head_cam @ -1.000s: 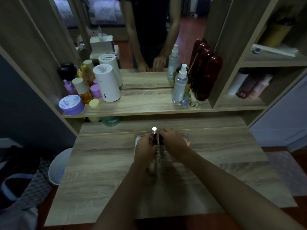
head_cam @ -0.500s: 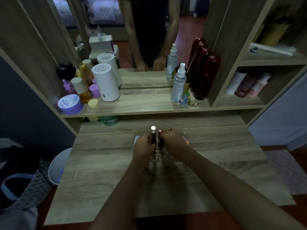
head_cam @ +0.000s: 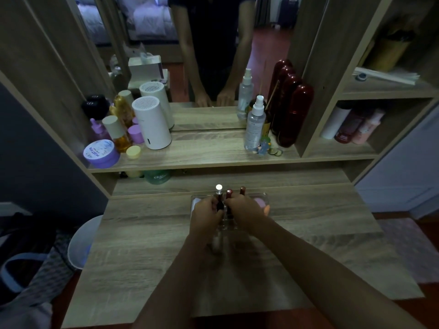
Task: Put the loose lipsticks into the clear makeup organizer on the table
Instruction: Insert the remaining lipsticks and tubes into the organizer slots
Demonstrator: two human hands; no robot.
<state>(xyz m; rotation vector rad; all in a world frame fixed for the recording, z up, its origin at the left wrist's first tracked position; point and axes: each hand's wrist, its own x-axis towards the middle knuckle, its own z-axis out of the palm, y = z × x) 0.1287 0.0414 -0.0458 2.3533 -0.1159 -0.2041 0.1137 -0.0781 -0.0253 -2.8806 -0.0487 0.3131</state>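
Observation:
The clear makeup organizer (head_cam: 265,196) stands at the middle back of the wooden table (head_cam: 147,245), mostly hidden behind both hands. Three lipsticks stand upright in it: a black one with a shiny silver top (head_cam: 219,189), a red one (head_cam: 229,193) and a dark red one (head_cam: 242,190). My left hand (head_cam: 206,213) is closed on the silver-topped lipstick. My right hand (head_cam: 245,209) pinches the red lipstick just beside it. The fingertips of the two hands almost touch. A pink item (head_cam: 260,202) lies in the organizer's right part.
A raised shelf behind the table carries a white cylinder (head_cam: 152,123), a purple jar (head_cam: 101,154), a spray bottle (head_cam: 254,125) and dark red bottles (head_cam: 294,115). A mirror stands behind them. A white bin (head_cam: 79,241) sits on the floor to the left.
The hands have drawn slightly lower and apart over the organizer, and the tops of the red and dark red lipsticks now show beside the silver-topped one.

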